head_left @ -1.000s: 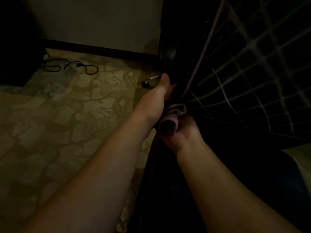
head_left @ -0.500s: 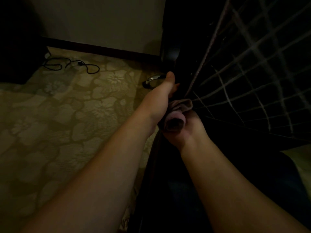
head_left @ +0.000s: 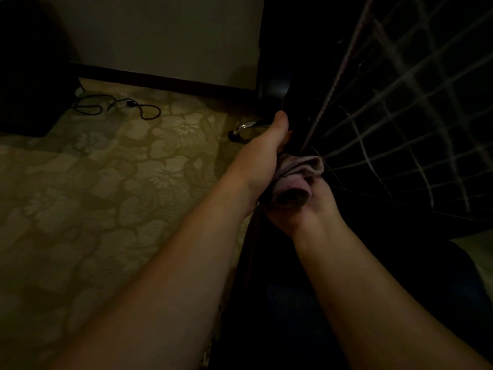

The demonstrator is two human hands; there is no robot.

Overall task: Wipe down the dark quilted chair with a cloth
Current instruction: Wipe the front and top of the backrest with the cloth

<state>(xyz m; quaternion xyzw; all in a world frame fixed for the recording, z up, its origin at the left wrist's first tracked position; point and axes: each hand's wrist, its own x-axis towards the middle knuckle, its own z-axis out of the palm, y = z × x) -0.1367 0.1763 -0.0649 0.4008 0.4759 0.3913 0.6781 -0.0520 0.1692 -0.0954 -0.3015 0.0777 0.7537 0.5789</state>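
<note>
Both forearms reach forward from the bottom of the frame, bare, converging at the chair edge. Right hand (head_left: 301, 209) is wrapped round the cloth (head_left: 296, 180), a bunched pinkish wad, with the rolled end sticking out toward the camera and the upper fold touching the chair's side edge. Right fingers are hidden behind the cloth, so the grip shape past the wad can't be read. Left hand (head_left: 262, 153) sits just beside and above it, thumb pointing up along the dark quilted chair (head_left: 400, 116), fingers curled round its dark edge; fingertips out of sight. The chair fills the right half: black padding, pale stitched grid lines, a piping seam running diagonally up from the hands. Scene is very dim.

Further out: patterned floral carpet (head_left: 106, 196) on the left. A chrome chair foot (head_left: 244, 128) pokes out just left of the left hand. Beyond that a black cable (head_left: 117, 108) is looped on the carpet near the dark baseboard (head_left: 165, 82), with the plain wall (head_left: 160, 33) above.
</note>
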